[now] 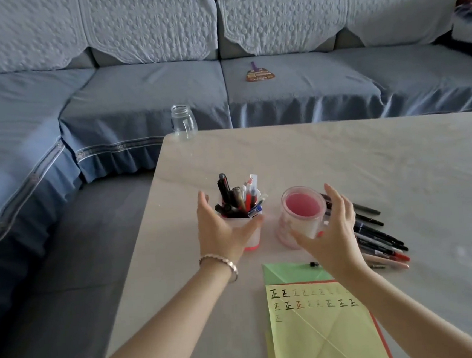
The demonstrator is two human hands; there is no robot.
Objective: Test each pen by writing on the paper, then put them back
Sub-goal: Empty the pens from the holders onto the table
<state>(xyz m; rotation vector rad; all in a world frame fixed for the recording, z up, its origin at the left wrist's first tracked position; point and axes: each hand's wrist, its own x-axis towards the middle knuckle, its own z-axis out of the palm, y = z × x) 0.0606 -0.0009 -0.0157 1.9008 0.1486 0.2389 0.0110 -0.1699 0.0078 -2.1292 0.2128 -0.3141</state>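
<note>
Pale desk [341, 155], blue sofa [149, 86] at 12 o'clock; my left grip [219, 231] wraps the pen cup [251, 234], right grip [331, 236] the empty cup [301, 216].

Crowded near, open far
Narrow gap between pen cup [251, 236] and empty cup [302, 205]; loose pens [383, 240] just right, paper [322, 328] nearer; table [341, 155] bare beyond, save 1 glass jar [184, 122], far-left corner.

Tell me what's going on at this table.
A person is partway through a pen test. Their left hand holds the full pen holder, while the right hand curves around an empty clear cup beside it; whether it grips is unclear. Loose pens lie on the table by the right hand. The yellow paper nearest the person already carries rows of test marks.
</note>
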